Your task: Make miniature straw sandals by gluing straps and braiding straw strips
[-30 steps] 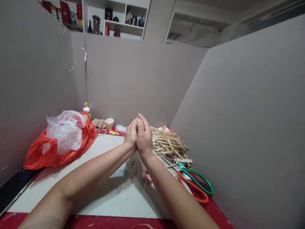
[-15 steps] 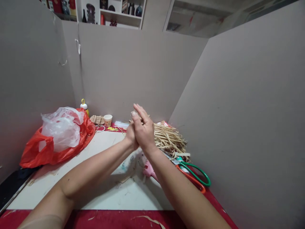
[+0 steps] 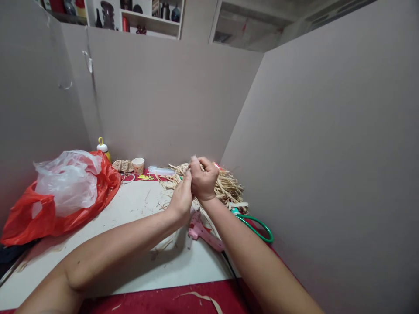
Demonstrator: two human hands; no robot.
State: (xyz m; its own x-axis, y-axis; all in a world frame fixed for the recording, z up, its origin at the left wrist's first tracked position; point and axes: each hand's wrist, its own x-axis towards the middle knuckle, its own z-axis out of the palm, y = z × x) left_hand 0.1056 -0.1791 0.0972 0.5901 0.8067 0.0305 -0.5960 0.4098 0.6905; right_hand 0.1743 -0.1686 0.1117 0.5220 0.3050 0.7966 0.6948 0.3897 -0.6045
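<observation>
pressing together, head view: left hand [image 3: 180,197], thumb up and fingers mostly hidden, against right hand [image 3: 203,178], curled into a loose fist, likely so each braces the other; cannot tell whether anything is held between.
straw [image 3: 231,185]: heaped just behind and right of the hands, probably for easy reach.
glue gun [image 3: 200,231]: lying on the board [image 3: 121,261] below the hands, seemingly set handy.
green handle [image 3: 269,233]: beside the straw, beyond the right forearm.
bags [image 3: 70,183]: bunched at left on the surface [image 3: 160,298], likely out of the arms' way.
</observation>
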